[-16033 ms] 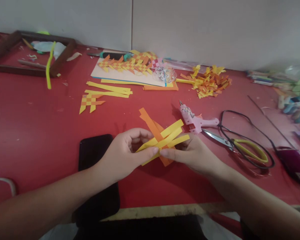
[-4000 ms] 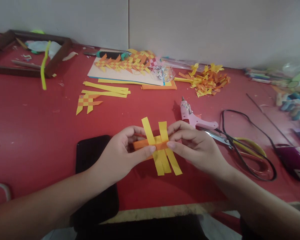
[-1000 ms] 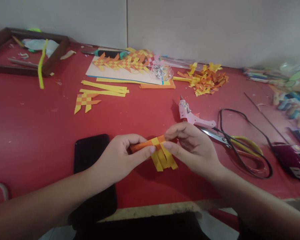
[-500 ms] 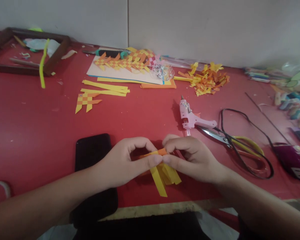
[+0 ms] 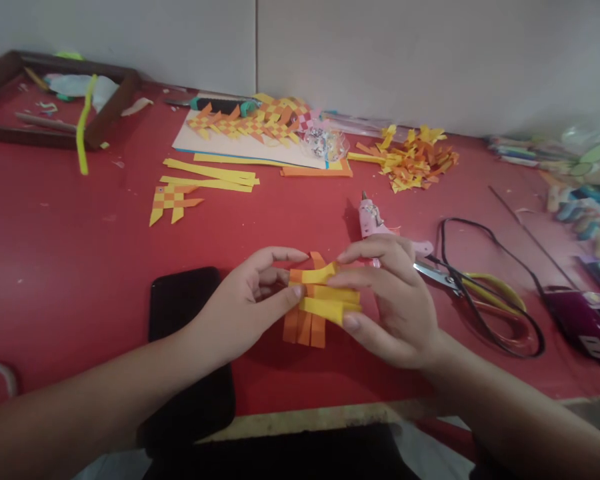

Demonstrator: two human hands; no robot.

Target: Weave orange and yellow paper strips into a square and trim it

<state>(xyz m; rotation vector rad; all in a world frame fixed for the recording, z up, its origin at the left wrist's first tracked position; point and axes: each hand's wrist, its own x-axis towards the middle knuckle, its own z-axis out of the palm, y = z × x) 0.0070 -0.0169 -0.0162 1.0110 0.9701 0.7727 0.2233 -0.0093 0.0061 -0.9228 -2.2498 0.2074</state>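
Between my hands is a piece of woven paper strips (image 5: 325, 310), yellow strips pointing right and orange ones hanging toward me. My left hand (image 5: 257, 293) pinches its left side, thumb on top and fingers behind. At the right, my right hand (image 5: 393, 297) holds the yellow strip ends, thumb at the lower strip and fingertips at the upper one. Left of my left hand, partly under my forearm, lies a black phone-like slab (image 5: 185, 303). A pink glue gun (image 5: 373, 217) is just beyond my right hand, which hides part of it.
Scissors (image 5: 437, 275) and a black cord (image 5: 495, 230) lie to the right. A finished woven paper fish (image 5: 170, 199), loose yellow strips (image 5: 210, 175) and a pile of paper scraps (image 5: 415, 160) lie farther back. A dark wooden frame (image 5: 123, 100) stands at the far left.
The woven paper has been turned and raised slightly away from me; its yellow strips now point right instead of down. My right hand has opened wider and shifted along the strips.
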